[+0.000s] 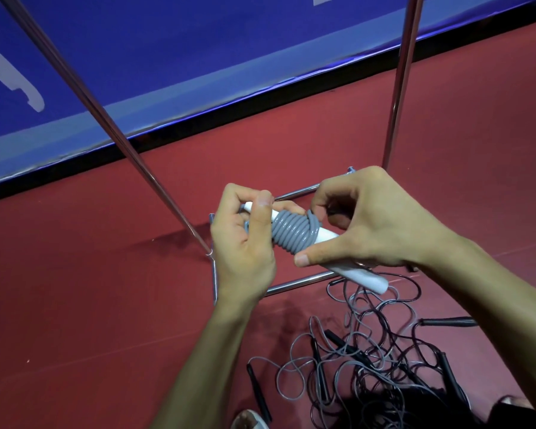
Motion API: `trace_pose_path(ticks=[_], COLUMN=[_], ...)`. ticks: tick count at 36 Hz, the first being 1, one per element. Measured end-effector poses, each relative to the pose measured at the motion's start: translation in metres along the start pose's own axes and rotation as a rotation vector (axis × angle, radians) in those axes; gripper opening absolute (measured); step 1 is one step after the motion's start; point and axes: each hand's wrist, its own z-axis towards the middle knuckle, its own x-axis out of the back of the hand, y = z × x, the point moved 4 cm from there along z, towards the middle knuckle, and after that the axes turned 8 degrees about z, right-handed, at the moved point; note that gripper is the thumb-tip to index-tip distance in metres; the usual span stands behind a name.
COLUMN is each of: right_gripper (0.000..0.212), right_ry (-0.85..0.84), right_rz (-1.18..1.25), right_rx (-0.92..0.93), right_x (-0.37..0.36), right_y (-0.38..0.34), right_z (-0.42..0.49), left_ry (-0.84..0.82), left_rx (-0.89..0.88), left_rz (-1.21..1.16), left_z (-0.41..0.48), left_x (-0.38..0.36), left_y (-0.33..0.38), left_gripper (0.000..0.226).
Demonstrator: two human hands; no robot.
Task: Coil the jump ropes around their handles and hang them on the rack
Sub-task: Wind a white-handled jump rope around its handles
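A grey jump rope point(294, 232) is wound in tight coils round its white handles point(367, 278), held in front of me above the floor. My left hand point(245, 243) grips the upper end of the handles, thumb along the top. My right hand point(365, 218) curls over the coil's right side, fingers pinching the last turn of rope and thumb under the coil. The chrome rack point(112, 119) rises behind, its base bars point(297, 283) lying on the floor under my hands.
A tangled pile of thin grey and dark jump ropes point(369, 345) with black handles point(259, 394) lies on the red floor at lower right. A blue barrier point(198, 51) runs along the back. The rack's right upright point(403, 82) stands behind my right hand.
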Motion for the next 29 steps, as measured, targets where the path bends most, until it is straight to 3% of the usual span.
trace_pose_path(ticks=[8, 15, 21, 29], right_gripper=[0.053, 0.057, 0.029, 0.027], right_ry=[0.089, 0.005, -0.105, -0.209], right_rz=[0.022, 0.073, 0.585, 1.036], right_rx=[0.001, 0.029, -0.026, -0.069], right_x=[0.005, 0.004, 0.004, -0.010], right_y=[0.010, 0.011, 0.028, 0.044], right_z=[0.003, 0.001, -0.001, -0.003], left_ry=[0.067, 0.031, 0.004, -0.015], left_rx=[-0.024, -0.062, -0.064, 0.008], left_rz=[-0.014, -0.031, -0.149, -0.302], left_z=[0.006, 0.004, 0.004, 0.000], left_x=[0.008, 0.005, 0.003, -0.007], left_y=[0.009, 0.018, 0.024, 0.024], left_gripper=[0.015, 0.016, 0.014, 0.013])
